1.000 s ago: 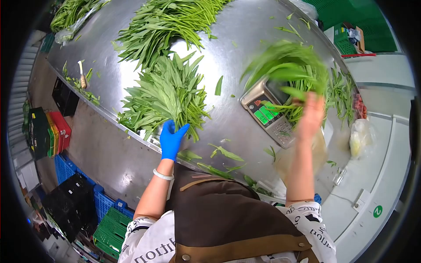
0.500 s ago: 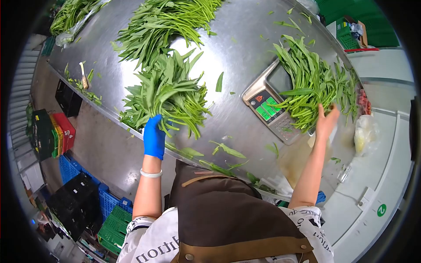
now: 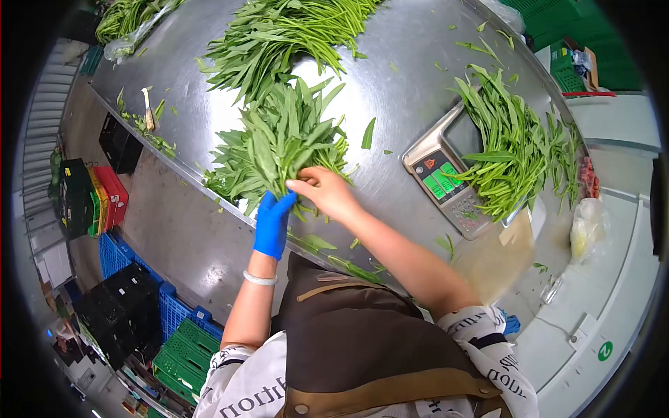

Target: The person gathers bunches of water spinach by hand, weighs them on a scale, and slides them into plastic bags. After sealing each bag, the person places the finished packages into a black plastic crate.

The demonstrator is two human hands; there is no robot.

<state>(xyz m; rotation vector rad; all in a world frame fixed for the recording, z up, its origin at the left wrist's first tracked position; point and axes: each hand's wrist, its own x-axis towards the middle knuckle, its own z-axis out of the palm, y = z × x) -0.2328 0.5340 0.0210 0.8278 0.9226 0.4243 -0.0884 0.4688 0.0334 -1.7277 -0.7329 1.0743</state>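
The blue-gloved left hand (image 3: 274, 221) was closed round the stems of a loose pile of long-leaved green vegetables (image 3: 261, 143), left of centre on the shiny steel worktop (image 3: 390, 70). The bare right hand (image 3: 329, 195) met it there, fingers curled; whether they gripped stems, I couldn't tell. A loose grip could have shed stems over the near edge. Rightward, a green leafy bunch (image 3: 512, 150) overhung the grey digital scale (image 3: 465, 214); a nudge might have spilled it.

Beyond our brown apron (image 3: 376, 327), our blue-gloved left hand (image 3: 272, 226) and bare right hand (image 3: 330, 194) sit close together, the right's fingers (image 3: 318, 174) bent; our right forearm (image 3: 401, 244) slants in from the apron's right.
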